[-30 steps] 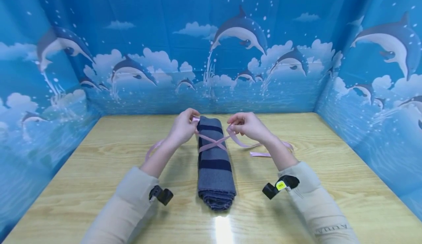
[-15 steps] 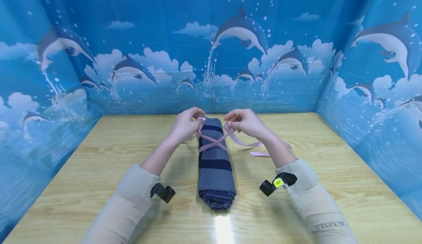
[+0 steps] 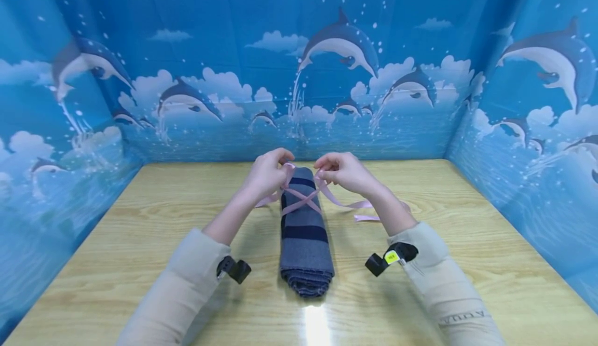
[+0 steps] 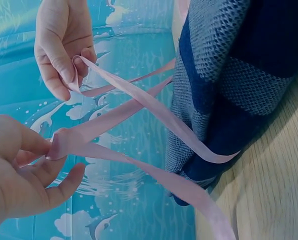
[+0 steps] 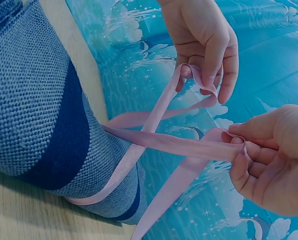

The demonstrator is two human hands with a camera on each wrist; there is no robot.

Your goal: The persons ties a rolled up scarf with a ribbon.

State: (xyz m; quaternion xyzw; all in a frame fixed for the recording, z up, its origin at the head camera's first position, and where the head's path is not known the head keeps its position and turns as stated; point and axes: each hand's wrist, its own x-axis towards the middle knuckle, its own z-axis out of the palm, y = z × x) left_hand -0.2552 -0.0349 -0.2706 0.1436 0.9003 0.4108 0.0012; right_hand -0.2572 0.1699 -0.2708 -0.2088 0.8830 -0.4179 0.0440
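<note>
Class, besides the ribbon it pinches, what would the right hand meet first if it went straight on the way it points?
Probably the left hand, facing it across the rolled cloth; depth is unclear, so it might pass just beyond.

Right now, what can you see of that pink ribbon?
The pink ribbon is narrow and satiny-looking. It runs down both sides of the rolled cloth and crosses itself above it, with no bow. The left hand pinches one length, the right hand another; beyond each, slack ribbon trails toward the table.
</note>
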